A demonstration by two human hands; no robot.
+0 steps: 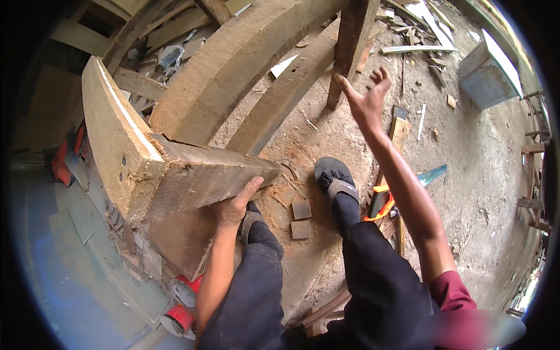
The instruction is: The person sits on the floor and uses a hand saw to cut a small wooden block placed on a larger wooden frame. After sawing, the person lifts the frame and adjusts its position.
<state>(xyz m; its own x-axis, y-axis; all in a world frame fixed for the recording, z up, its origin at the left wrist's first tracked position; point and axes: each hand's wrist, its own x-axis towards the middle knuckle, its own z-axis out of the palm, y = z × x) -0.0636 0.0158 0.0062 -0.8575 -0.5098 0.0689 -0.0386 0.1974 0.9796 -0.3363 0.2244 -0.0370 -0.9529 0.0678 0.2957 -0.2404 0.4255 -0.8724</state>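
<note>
Timber beam (201, 182) had my left hand (233, 209) clasped at its lower edge; my splayed right hand (370, 104) was empty. Steadying needed firmness.

We see soft daylight on the right-hand floor (481, 175), bluish haze lower left, and black, curved fisheye edges.

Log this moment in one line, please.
left hand: grips wooden beam | right hand: open, near upright post, contact unclear | nearby: orange-handled saw, two small brown squares
</note>
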